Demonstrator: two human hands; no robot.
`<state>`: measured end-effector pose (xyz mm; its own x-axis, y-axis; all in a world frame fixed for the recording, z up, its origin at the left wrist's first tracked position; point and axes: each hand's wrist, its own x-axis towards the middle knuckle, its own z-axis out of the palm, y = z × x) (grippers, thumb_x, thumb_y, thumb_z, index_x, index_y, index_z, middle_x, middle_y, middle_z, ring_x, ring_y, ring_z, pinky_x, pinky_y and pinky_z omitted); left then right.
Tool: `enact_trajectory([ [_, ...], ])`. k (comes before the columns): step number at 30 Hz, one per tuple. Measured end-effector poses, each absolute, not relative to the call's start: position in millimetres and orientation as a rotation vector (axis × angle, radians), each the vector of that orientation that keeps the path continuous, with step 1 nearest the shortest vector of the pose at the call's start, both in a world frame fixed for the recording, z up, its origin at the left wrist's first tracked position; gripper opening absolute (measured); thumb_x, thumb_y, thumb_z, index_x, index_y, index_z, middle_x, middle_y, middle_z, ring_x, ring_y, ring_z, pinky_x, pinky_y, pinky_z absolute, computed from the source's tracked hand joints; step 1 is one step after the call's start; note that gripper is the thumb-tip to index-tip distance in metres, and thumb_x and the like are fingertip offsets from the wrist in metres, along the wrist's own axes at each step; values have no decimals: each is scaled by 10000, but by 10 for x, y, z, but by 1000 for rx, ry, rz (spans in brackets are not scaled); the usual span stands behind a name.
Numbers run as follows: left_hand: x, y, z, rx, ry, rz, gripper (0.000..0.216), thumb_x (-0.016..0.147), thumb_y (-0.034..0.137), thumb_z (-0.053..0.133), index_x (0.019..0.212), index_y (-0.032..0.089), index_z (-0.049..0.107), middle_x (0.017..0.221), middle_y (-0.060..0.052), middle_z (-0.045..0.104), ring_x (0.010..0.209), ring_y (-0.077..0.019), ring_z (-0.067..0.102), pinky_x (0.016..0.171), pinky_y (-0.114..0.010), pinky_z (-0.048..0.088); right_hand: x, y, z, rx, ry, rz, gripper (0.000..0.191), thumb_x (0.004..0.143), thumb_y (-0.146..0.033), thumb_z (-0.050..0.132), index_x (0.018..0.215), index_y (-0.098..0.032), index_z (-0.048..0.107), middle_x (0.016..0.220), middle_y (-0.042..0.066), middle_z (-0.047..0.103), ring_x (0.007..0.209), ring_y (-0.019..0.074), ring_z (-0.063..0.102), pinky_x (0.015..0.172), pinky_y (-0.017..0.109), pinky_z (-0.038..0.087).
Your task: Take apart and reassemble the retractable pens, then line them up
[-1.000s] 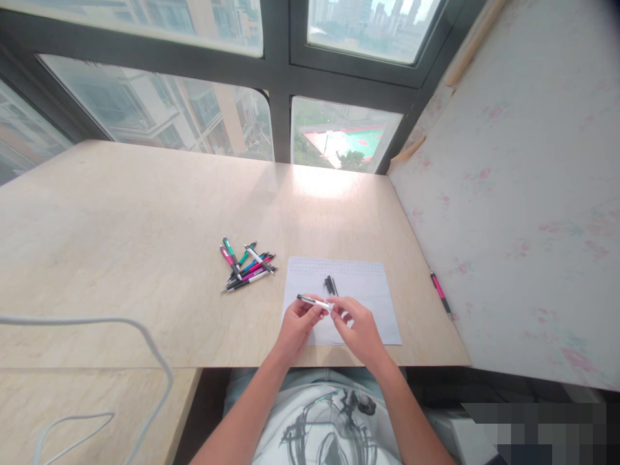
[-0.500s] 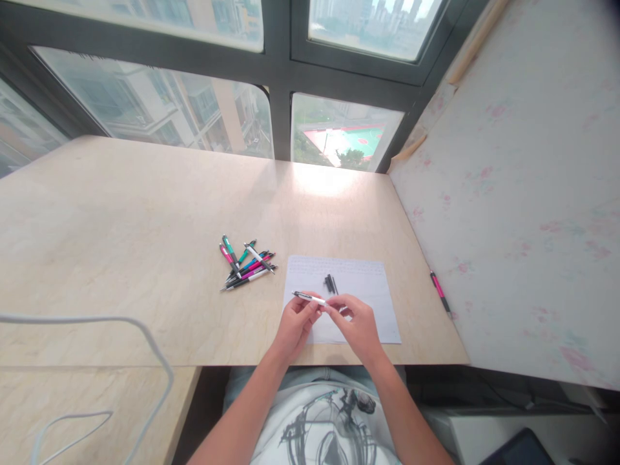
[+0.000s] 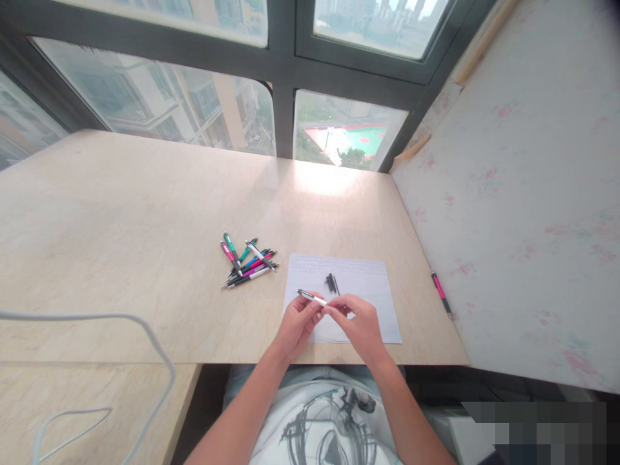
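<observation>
In the head view my left hand (image 3: 299, 324) is closed around a white pen barrel (image 3: 312, 298) with a black clip, its clip end pointing up and left. My right hand (image 3: 357, 323) pinches the lower right end of the same pen between thumb and fingertips; whatever small part sits between those fingertips is hidden. Both hands hover over a sheet of paper (image 3: 372, 303) with handwritten lines along its top. On the sheet, just beyond the fingers, lie small black pen parts (image 3: 330, 283) and a thin dark stick beside them.
Several colored pens (image 3: 249, 261) lie in a loose pile left of the paper. A pink and black pen (image 3: 440, 292) rests against the flowered wall (image 3: 508, 226) at the right. A white cable (image 3: 145, 336) loops over the left side of the desk (image 3: 145, 213). A window stands behind.
Both hands keep their hold on the white pen, with hardly any finger movement visible. The whole view has shifted slightly. The pens and parts on the desk lie as before.
</observation>
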<state>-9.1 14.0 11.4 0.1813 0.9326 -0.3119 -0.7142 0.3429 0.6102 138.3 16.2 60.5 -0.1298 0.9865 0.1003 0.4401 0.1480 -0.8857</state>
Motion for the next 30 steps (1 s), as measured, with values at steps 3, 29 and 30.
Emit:
enact_trajectory([
  [3, -111, 150, 104, 326, 674, 1199, 143, 779, 186, 725, 901, 128, 678, 847, -35, 637, 733, -89, 585, 675, -178, 475, 1469, 195, 545, -1455, -1709, 861, 155, 856, -313, 610, 789, -204, 697, 765, 24, 704, 675, 157, 616, 630, 264, 476],
  [29, -236, 218, 126, -239, 327, 1207, 116, 908, 109, 505, 870, 100, 615, 806, -43, 547, 666, -65, 546, 611, -138, 514, 1555, 282, 271, -2170, -1946, 396, 153, 889, -220, 492, 779, -194, 594, 812, 55, 673, 705, 179, 612, 557, 263, 315],
  [30, -235, 221, 127, -241, 337, 1213, 125, 911, 108, 498, 867, 102, 615, 808, -45, 548, 666, -67, 549, 607, -139, 513, 1589, 268, 280, -2112, -1907, 450, 151, 891, -224, 488, 782, -193, 588, 809, 54, 673, 711, 178, 614, 579, 263, 343],
])
